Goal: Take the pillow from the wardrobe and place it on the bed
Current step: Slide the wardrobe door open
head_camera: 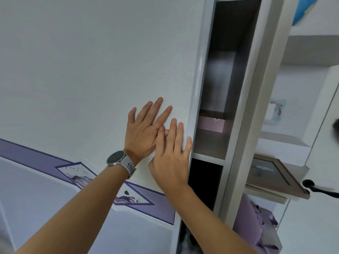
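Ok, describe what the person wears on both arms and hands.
Both forearms are bare, with no sleeves in view. The left hand has a thin silver ring on one finger, and its wrist carries a round dark-faced watch with a perforated light grey strap. The right hand wears nothing.

wardrobe [216,88] interior: blurred, dark below shelf | blue object [300,10]: cut off
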`<action>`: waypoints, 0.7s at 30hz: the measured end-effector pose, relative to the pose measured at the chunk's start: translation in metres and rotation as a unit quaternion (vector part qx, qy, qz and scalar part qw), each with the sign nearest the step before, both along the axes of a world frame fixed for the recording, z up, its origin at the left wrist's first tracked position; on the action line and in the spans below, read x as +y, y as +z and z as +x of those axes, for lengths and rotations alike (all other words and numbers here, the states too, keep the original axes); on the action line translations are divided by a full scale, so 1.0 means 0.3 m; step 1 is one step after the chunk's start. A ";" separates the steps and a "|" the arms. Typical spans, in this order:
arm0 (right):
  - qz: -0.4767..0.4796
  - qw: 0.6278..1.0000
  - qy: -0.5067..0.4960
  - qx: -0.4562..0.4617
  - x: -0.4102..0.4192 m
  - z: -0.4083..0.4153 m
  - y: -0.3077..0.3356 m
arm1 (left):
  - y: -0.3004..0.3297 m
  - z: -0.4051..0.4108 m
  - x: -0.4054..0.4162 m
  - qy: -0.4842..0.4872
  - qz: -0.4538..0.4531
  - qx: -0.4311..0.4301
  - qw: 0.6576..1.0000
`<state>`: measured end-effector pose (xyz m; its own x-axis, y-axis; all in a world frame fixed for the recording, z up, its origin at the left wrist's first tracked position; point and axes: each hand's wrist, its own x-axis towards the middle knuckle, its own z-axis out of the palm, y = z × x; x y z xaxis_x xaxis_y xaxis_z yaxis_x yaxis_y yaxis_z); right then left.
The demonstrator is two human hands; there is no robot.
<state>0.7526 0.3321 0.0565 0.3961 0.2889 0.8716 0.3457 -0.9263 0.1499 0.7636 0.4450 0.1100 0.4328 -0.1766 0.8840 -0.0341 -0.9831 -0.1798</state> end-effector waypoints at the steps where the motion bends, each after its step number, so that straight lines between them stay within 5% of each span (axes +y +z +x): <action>1: -0.005 1.000 0.000 0.004 0.031 -0.006 0.003 | 0.003 -0.004 0.032 0.005 0.002 0.004 1.000; 21: -0.040 0.998 0.021 0.037 0.839 0.004 0.015 | -0.009 0.027 0.891 0.022 0.011 0.009 1.000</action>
<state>0.7539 0.5839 0.0611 0.4444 0.3742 0.8139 0.3975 -0.8966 0.1952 0.7716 0.7122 0.1073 0.4567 -0.1773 0.8718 0.0049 -0.9794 -0.2017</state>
